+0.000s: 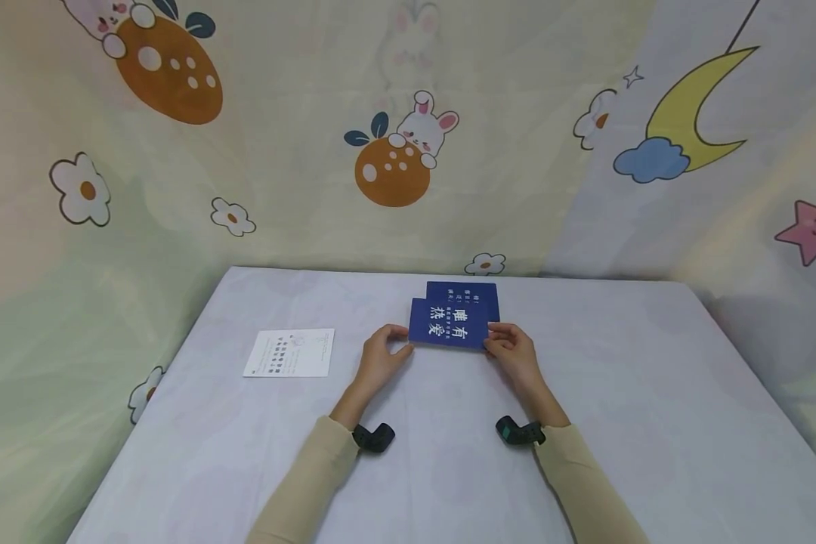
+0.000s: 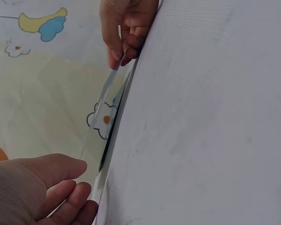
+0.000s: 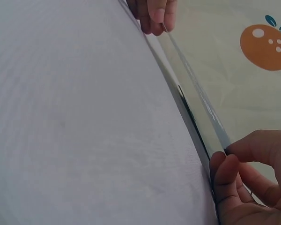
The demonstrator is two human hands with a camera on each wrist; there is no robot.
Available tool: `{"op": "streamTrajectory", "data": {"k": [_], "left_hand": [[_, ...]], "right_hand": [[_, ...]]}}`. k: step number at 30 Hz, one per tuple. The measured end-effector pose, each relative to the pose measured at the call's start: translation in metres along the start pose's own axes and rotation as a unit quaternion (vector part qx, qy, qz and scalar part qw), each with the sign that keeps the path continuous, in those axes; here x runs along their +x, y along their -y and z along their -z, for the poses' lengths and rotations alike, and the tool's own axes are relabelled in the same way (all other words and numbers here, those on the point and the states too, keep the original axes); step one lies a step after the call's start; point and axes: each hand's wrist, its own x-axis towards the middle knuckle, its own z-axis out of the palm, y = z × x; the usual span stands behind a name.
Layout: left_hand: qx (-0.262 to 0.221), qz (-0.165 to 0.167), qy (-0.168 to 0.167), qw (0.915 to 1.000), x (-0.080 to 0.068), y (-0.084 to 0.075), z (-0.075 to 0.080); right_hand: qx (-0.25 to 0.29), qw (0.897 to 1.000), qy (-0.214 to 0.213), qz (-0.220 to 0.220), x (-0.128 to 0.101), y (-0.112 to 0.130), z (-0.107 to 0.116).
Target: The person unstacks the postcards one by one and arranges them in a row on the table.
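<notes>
A blue card [image 1: 445,323] with white characters is held by its two short sides, slightly raised above the table. My left hand [image 1: 383,358] holds its left edge between thumb and fingers. At the opposite edge, my right hand [image 1: 517,359] pinches the lower right corner. Partly behind it lies a second blue card [image 1: 462,290], its lower part covered. In the right wrist view the held card [image 3: 196,93] appears almost edge-on, with the right hand's thumb and fingers [image 3: 225,164] closed on its near end. The left wrist view also shows it as a thin strip.
A white card [image 1: 291,353] with dark printing and a small drawing lies flat to the left of the left hand. White cloth covers the table [image 1: 619,400]. A patterned fabric backdrop [image 1: 299,151] hangs behind the table's far edge and along its sides.
</notes>
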Motion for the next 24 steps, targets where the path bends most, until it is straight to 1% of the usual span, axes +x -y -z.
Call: {"op": "streamTrajectory", "data": {"k": [4,8,12,16,20,24], "left_hand": [[-0.015,0.010,-0.027,0.9995,-0.003,0.000,0.005],[-0.032,0.000,-0.038,0.9988,-0.006,0.002,0.010],[-0.045,-0.008,-0.037,0.9983,-0.010,0.004,0.015],[-0.039,-0.008,-0.036,0.9985,-0.012,0.005,0.020],[-0.034,-0.004,-0.032,0.9989,-0.016,0.002,0.025],[-0.023,0.003,-0.027,0.9994,-0.021,0.000,0.030]], "right_hand": [[0.003,1.000,0.014,0.002,-0.002,0.000,-0.005],[0.006,1.000,0.024,0.004,-0.003,0.000,-0.009],[0.009,0.999,0.039,0.018,-0.004,0.001,-0.013],[0.012,0.998,0.049,0.025,-0.006,0.002,-0.017],[0.014,0.998,0.054,0.024,-0.010,0.004,-0.022],[0.011,0.997,0.066,0.032,-0.014,0.005,-0.025]]}}
